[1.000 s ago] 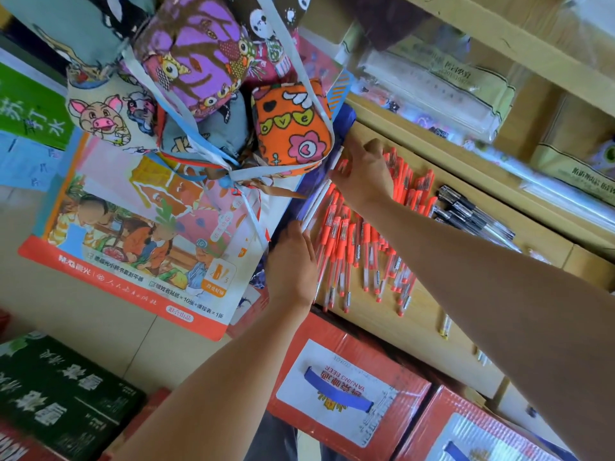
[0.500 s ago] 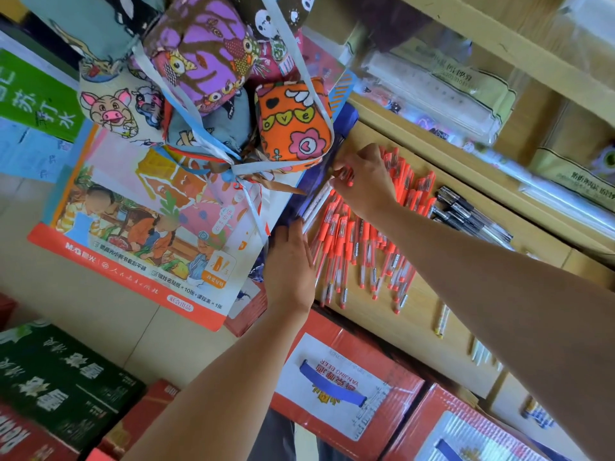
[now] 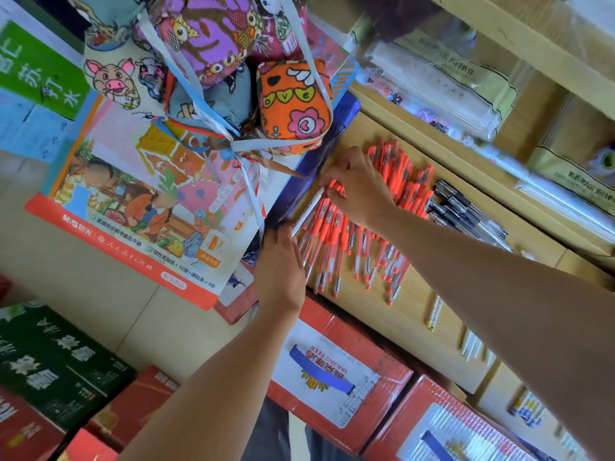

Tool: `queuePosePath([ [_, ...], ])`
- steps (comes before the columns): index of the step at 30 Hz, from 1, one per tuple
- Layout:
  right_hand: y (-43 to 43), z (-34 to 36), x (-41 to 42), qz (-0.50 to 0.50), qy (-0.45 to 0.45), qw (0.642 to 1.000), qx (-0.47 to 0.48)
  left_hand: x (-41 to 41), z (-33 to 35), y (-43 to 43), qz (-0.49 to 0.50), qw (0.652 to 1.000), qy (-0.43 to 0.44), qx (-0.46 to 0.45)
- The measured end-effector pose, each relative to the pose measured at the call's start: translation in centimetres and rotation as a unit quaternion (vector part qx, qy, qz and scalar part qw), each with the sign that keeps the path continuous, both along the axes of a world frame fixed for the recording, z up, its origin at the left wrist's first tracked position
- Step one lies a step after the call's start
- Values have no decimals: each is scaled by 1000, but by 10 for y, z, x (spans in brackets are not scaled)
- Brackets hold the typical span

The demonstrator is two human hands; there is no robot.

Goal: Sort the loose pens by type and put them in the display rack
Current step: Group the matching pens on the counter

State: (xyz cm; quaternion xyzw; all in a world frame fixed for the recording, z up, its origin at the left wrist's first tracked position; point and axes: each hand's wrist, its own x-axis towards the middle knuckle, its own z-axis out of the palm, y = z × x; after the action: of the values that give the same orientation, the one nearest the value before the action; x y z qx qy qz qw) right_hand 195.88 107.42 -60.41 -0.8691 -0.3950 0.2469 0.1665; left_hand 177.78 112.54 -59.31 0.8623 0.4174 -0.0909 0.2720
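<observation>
the right hand [image 3: 361, 191] pinches the capped end of a red pen [image 3: 333, 187] at the left edge of the heap of red pens [image 3: 349, 241] on the wooden shelf [image 3: 416, 314], while the left hand [image 3: 281, 267], fingers straight, touches the lower end of a white pen [image 3: 307, 209] beside the heap.

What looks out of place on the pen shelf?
One white pen lies along the edge of the red pens, the only pale one there, between the left hand and the right hand, which pinches a red one. A few stray pens lie apart farther along the shelf.
</observation>
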Motion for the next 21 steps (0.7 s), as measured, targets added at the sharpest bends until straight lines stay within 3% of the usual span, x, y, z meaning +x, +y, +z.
queuePosePath([
  [7, 2, -2, -5, -3, -16, 1000, -3, -6, -8, 0, -4, 999, 46, 6],
  [15, -6, -5, -8, -52, 32, 995, 81, -3, -3, 2, -21, 997, 60, 34],
  [19, -12, 7, -13, -137, 70, 976, 152, -7, 9, -2, -11, 1000, 26, 11],
  [21, -14, 22, -20, -220, 164, 948, 162, -7, 16, -8, -22, 1000, 1, -11],
])
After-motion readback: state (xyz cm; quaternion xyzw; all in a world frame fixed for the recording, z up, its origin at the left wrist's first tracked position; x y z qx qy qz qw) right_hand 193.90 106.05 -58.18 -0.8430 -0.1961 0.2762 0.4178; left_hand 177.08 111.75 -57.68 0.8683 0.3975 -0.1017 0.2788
